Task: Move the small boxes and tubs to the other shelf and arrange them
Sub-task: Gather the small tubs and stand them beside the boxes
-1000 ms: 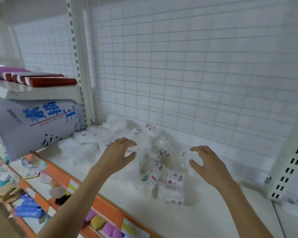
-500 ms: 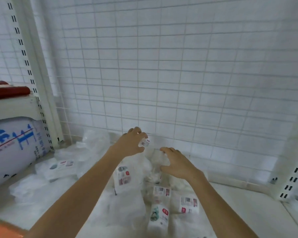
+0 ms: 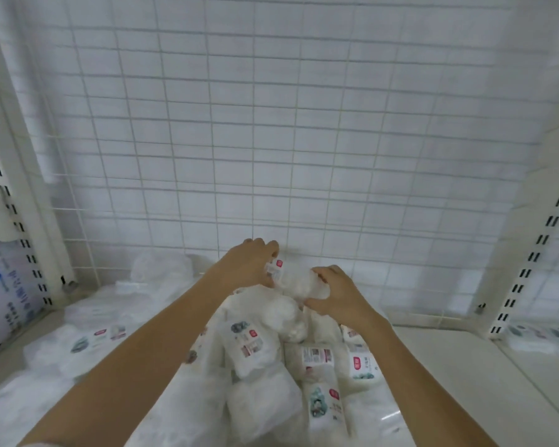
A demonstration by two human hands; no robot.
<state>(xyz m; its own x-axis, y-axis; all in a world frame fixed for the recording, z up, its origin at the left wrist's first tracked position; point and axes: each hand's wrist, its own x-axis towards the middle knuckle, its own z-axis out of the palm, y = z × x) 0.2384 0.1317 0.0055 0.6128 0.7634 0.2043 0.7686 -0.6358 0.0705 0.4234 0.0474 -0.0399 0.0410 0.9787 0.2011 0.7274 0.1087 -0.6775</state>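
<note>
Closer in now than a moment ago, both arms stretched over the white metal shelf (image 3: pixel 465 356) toward the white wire-grid back panel (image 3: pixel 304 140); orange shelf edge gone from view. Heaped at lower centre, the pile of clear plastic-wrapped white packs (image 3: pixel 271 366). At its far top, centre of frame, one small clear-wrapped white pack with a red-and-white label (image 3: pixel 292 279), now clasped from both sides: left hand (image 3: pixel 249 266) curled round its left end, right hand (image 3: pixel 336 291) curled round its right. Earlier spread and reaching, now gripping; likely first lift for the move. Left edge, pale bag with blue print (image 3: pixel 0 285), characters unreadable. Labels red-tagged, barcoded, too blurred to read.
</note>
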